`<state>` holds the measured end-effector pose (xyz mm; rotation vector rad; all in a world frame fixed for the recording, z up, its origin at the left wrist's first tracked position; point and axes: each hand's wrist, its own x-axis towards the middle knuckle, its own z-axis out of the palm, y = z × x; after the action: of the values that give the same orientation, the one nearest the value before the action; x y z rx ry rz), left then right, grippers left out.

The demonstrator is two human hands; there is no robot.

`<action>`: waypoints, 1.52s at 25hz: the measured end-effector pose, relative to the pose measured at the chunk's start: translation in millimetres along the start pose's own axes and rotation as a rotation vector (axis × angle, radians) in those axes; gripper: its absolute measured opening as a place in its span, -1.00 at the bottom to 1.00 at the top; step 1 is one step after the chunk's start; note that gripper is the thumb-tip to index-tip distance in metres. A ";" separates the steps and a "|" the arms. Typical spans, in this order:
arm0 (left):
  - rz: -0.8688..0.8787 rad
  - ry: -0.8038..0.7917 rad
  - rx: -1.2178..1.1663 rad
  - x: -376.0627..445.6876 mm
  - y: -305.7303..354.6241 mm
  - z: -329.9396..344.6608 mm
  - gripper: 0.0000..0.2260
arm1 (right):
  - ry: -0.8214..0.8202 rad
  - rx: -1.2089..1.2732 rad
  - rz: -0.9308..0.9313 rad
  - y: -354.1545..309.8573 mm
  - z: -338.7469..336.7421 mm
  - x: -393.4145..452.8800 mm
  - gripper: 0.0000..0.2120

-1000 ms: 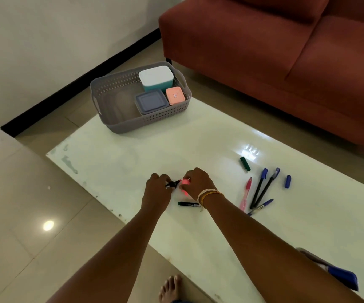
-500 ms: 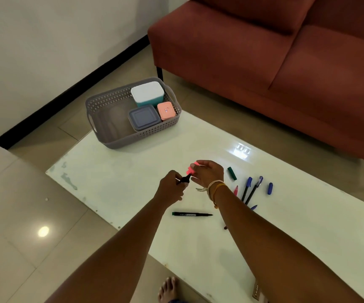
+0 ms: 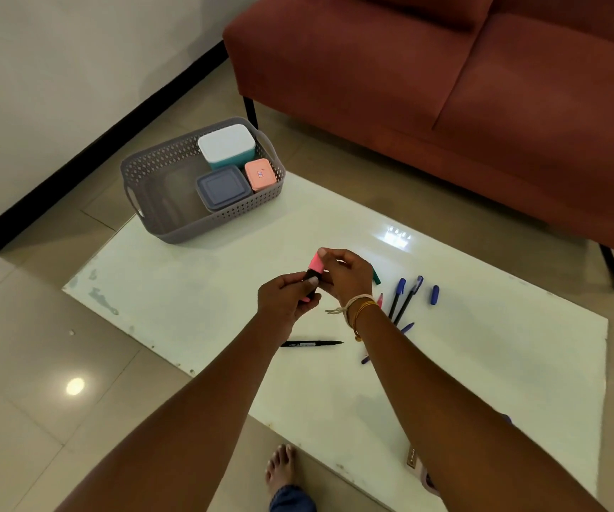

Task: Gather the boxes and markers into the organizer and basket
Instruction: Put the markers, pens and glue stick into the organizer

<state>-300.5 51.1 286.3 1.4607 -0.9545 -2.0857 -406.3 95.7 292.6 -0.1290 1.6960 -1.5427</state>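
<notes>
A single wide-angle view comes from the person's head, looking forward and steeply down. Both forearms enter from the bottom edge and meet near the middle, so the hands sit close to the lens while the white counter (image 3: 194,290) spreads below and beyond them. The grey basket (image 3: 172,230) stands at the counter's far left corner, farther from the camera. A red sofa (image 3: 445,105) fills the upper right, a wall the upper left, and the tiled floor (image 3: 21,400) the lower left. Straight edges bow slightly toward the frame's borders.
</notes>
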 end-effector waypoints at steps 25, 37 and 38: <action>-0.167 -0.342 0.498 -143.4 -154.6 55.4 -0.61 | 0.096 -0.605 -0.162 54.7 -211.2 -136.6 -0.79; -0.212 -0.308 0.661 -150.4 -190.6 54.0 -0.69 | 0.091 -1.049 -0.154 83.2 -245.7 -149.3 -0.77; -0.210 -0.303 0.656 -149.4 -188.2 52.7 -0.69 | 0.063 -1.149 -0.142 82.4 -243.9 -147.3 -0.76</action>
<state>-287.0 294.8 255.4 1.6128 -1.8041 -2.3080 -423.7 391.1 272.0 -0.7945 2.4589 -0.4784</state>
